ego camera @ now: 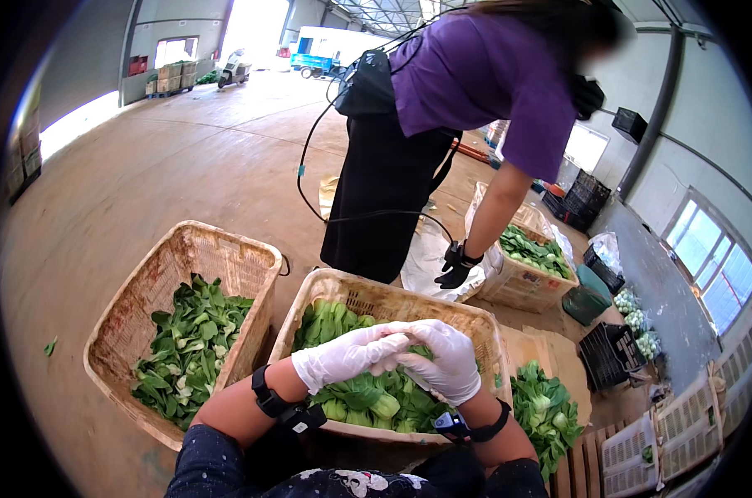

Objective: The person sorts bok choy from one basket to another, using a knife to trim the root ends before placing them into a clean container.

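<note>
My left hand (351, 358) and my right hand (441, 361), both in white gloves, meet fingertip to fingertip above a plastic crate (407, 292). Whether anything small lies between the fingers cannot be told. Green bok choy (385, 404) fills much of the crate beneath them. On the left stands a second stained crate (183, 239) with loose green leaves (195, 336) in it. To the right of my right hand, a pile of bok choy (541, 404) rests on brown cardboard (566, 355).
A co-worker in a purple shirt (488, 75) bends over just ahead, one black-gloved hand (455, 267) near the crate's far rim. Beyond stands another crate of greens (519, 289). Black crates (606, 355) and white slatted crates (631, 454) stand at right.
</note>
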The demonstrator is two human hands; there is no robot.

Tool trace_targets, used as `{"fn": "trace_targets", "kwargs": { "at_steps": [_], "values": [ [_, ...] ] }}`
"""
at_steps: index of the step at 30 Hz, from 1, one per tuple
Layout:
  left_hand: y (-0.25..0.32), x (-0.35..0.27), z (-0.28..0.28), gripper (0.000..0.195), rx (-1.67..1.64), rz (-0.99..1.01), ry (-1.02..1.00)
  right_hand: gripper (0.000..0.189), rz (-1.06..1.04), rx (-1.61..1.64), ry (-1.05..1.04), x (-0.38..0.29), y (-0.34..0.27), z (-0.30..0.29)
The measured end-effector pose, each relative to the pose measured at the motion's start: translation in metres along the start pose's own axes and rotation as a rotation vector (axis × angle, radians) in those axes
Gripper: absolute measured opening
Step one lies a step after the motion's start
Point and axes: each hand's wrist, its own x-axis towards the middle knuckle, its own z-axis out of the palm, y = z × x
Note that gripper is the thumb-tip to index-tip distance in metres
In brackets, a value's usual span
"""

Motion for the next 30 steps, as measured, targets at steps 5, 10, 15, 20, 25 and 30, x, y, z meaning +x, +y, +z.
{"fn": "trace_targets", "kwargs": {
  "at_steps": [5,10,15,20,25,30],
  "values": [
    [0.008,0.031,-0.063,0.060,0.035,0.667,0.848,0.028,0.149,0.294,0.171,0.016,0.048,-0.011],
    [-0.038,0.065,-0.207,0.110,0.197,0.363,1.285,0.027,-0.012,0.338,-0.056,0.074,0.111,0.019],
    [-0.074,0.127,-0.279,0.126,0.126,0.155,1.112,0.023,0.047,0.363,-0.189,0.132,0.185,0.078],
    [-0.078,0.138,-0.299,0.021,-0.249,0.097,0.808,0.021,-0.116,0.198,-0.286,0.169,0.222,0.123],
    [0.046,0.054,-0.162,0.007,-0.514,0.161,0.940,0.025,-0.127,0.807,-0.747,0.185,0.121,0.115],
    [0.210,0.060,-0.099,0.060,-0.228,0.069,1.123,0.028,0.273,0.898,-0.526,0.206,0.003,-0.001]
  ]
}}
